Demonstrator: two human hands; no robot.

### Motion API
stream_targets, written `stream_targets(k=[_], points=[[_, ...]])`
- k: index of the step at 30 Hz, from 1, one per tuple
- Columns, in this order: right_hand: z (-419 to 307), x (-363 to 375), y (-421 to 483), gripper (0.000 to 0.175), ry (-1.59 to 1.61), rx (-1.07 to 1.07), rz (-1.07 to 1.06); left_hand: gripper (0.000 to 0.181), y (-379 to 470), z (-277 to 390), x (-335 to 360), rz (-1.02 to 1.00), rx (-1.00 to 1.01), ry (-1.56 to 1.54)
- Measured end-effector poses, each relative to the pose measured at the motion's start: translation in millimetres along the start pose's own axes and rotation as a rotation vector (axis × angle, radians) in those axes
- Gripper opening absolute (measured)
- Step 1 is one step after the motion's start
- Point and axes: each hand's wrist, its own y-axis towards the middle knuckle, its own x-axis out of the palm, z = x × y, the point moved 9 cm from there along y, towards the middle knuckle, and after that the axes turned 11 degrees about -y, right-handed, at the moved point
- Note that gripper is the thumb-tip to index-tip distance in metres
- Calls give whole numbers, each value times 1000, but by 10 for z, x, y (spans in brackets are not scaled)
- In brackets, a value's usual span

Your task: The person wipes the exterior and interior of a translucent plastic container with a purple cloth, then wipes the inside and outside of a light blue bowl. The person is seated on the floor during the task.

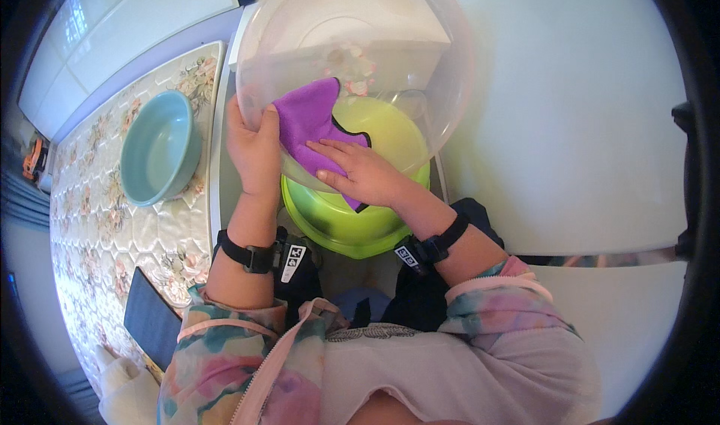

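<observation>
A large see-through plastic basin point(444, 82) with a printed floral patch is tilted up before me. My left hand point(254, 143) grips its left rim, thumb over the edge, fingers partly hidden behind the wall. Over the basin's near side lies a purple cloth point(306, 115) with dark edging. My right hand point(360, 172) presses flat on this cloth, fingers spread slightly. One corner of the cloth hangs below that hand. Beneath the clear basin stands a bright green basin point(343, 222), partly seen through the clear wall.
To the left, a pale blue-green basin point(157, 149) rests on a quilted floral mattress point(95, 222). Nearer me lies a dark flat panel point(151, 318) on that mattress. A white box-like object point(382, 59) shows through the clear basin. A broad white surface point(568, 115) borders the right side.
</observation>
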Motion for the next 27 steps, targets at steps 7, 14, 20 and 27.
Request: stream_targets(k=[7,14,20,27], points=[[31,-59,-158,64,-194,-72,-84,46,203,-78,-239,44,25,308],[226,-99,-242,59,-376,44,-120,62,158,297,-62,126,497,906],[119,32,-177,56,-382,44,-96,50,-170,-43,579,-456,530,952],[129,0,-199,51,-213,-30,-166,54,-681,-991,757,-1032,-13,967]])
